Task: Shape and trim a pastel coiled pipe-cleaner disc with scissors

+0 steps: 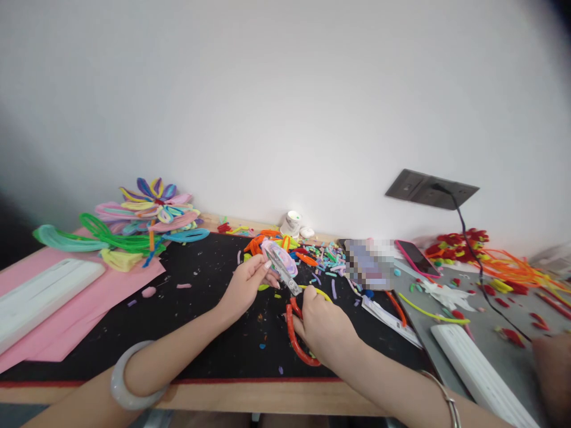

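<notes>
My left hand [247, 284] is closed in a pinch on a pale pink and lilac pipe-cleaner piece [282, 260], held above the black mat [187, 333]. My right hand [322, 326] is closed round red-handled scissors [298, 340], whose metal blades [285, 274] point up toward the pipe-cleaner piece and touch it. A yellow pipe cleaner [322, 291] curves past the right hand's knuckles. Short cut scraps in several colours [323, 258] lie just beyond both hands.
A multicoloured pipe-cleaner flower [154, 208] and green loops lie at the back left on pink paper [66, 315]. White boxes [40, 294] [479, 371] sit at both sides. A phone [417, 257], tape rolls [292, 223], red and orange pipe cleaners [486, 252] and a wall socket with cable [430, 189] are at the right.
</notes>
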Tool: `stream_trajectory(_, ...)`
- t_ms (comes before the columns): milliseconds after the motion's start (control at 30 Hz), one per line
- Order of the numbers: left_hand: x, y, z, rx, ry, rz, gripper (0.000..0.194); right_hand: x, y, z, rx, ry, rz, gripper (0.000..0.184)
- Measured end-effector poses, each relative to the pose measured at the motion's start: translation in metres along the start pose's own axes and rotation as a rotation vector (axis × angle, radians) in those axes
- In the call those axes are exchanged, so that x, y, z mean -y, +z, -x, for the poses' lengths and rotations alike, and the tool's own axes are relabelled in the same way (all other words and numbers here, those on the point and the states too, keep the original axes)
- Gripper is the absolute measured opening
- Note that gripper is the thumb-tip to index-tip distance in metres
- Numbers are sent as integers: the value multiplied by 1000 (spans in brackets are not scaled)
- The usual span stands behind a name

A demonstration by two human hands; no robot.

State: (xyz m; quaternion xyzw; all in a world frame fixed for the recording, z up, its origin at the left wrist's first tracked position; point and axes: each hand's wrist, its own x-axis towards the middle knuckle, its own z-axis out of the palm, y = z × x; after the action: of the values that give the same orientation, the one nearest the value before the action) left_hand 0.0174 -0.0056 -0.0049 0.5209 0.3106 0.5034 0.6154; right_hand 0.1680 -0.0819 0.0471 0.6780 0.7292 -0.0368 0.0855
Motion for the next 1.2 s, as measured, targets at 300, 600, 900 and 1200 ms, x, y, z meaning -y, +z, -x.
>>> stream_trajectory(300, -1, 0, -4, -32, -57, 61, 28, -6, 3, -5, -71, -6, -22, 20)
stream_trajectory(600, -4, 0, -3, -4, -72, 97, 28, -37, 23, -30, -250, 0, -837, 15)
stream_trajectory(900, 0, 0, -1, 168, -171, 104, 31, -38, 24, -50, -249, -14, -1575, 38)
stream_trajectory(1200, 7, 1, 0, 177, -295, 57, 32, -39, 18, -46, -162, -143, -1496, 36)
